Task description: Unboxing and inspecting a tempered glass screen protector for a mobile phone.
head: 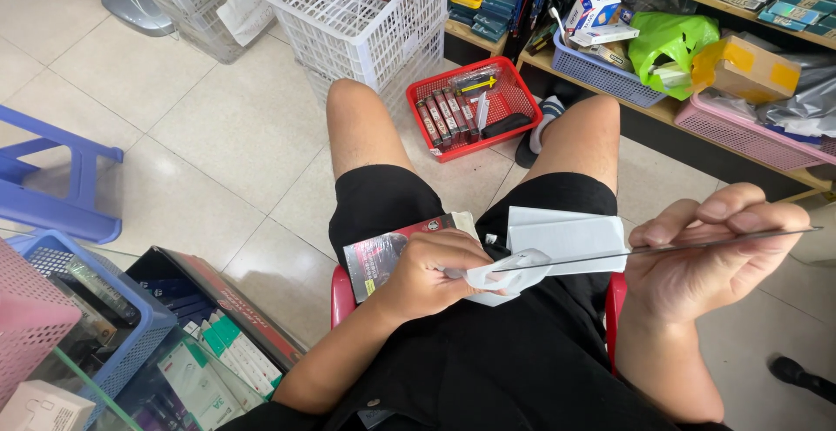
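Looking down from my head camera, I sit on a red stool [340,302] with my knees apart. My right hand [710,252] is closed around a thin, flat dark panel [697,245], seen edge-on, thumb and fingers pinching it so it juts out level to both sides. My left hand [428,272] is curled shut on a crumpled white wipe [509,274], pressed against the near end of that panel over my lap. The two hands sit apart, joined only by the panel. A dark red packet [376,257] and a white folded paper [566,232] lie on my black shorts. On the floor between my legs sits a red basket [505,104] of small boxes; behind it, a white crate [366,26]. A blue stool [52,178] stands well off to my left.
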